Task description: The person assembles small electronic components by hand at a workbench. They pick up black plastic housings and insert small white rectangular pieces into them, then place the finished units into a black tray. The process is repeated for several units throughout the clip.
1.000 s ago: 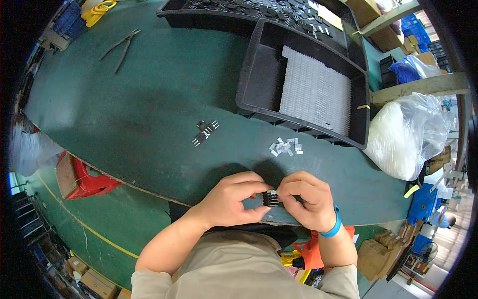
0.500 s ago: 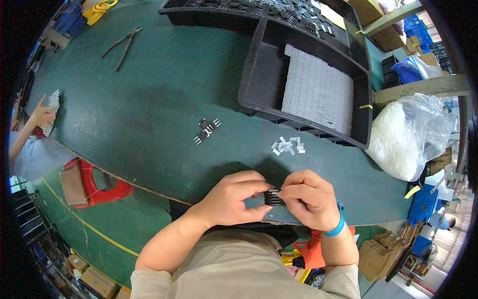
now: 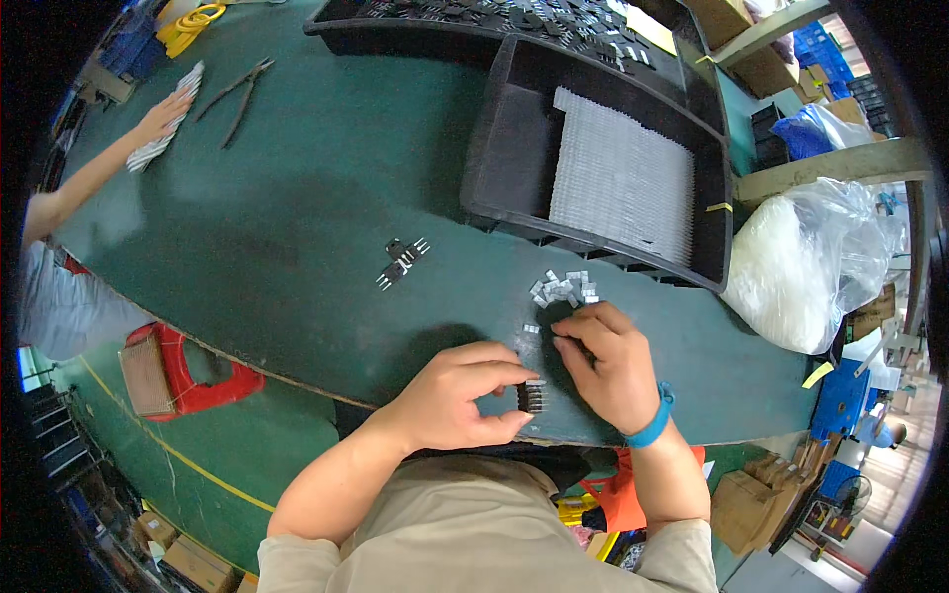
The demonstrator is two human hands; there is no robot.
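Note:
My left hand (image 3: 463, 393) pinches a small stack of black electronic components with metal pins (image 3: 533, 397) between thumb and fingers, at the near edge of the table. To its right, my right hand (image 3: 611, 364) hovers over the table with thumb and forefinger slightly apart and nothing visible between them. Just beyond its fingertips lies a heap of small pale grey pieces (image 3: 565, 288). One such small piece (image 3: 531, 329) lies apart from the heap, left of those fingertips. Farther left, a few loose black components with silver pins (image 3: 403, 263) rest on the green tabletop (image 3: 297, 247).
A black tray (image 3: 481, 183) holds rows of translucent white strips (image 3: 623, 178); many black components fill another tray (image 3: 341, 37) behind. Pliers (image 3: 235, 102) lie far left. Another person's hand (image 3: 163, 119) presses a striped cloth (image 3: 188, 89) there. A plastic bag (image 3: 791, 282) stands right.
My right hand has left the component stack and moved up toward the small grey pieces. One piece now shows apart from the heap. The other person's hand and cloth moved farther onto the table.

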